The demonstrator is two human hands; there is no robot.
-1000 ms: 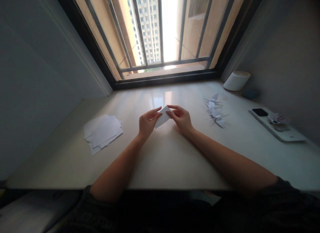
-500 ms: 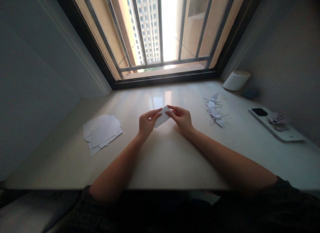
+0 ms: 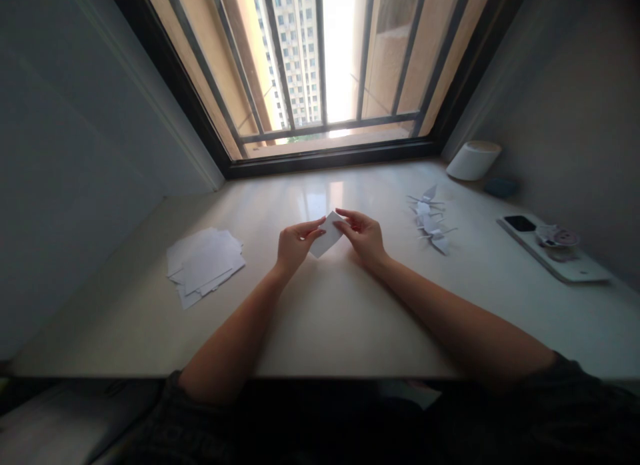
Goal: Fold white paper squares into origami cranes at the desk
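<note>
A small folded white paper (image 3: 326, 236) is held just above the pale tabletop (image 3: 330, 318) in the middle of the view. My left hand (image 3: 295, 245) pinches its left edge between thumb and fingers. My right hand (image 3: 364, 236) pinches its right upper edge, fingers curled over it. Both forearms reach in from the near edge of the table.
A loose stack of white sheets (image 3: 204, 265) lies to the left. Several folded paper cranes (image 3: 429, 218) lie to the right. Further right are a white phone (image 3: 553, 255) with a small round item on it, and a white cylinder (image 3: 473, 160) near the barred window (image 3: 325, 72).
Almost nothing differs: both hands keep their pinch on the paper, with only a slight shift of the fingers along its edges.
</note>
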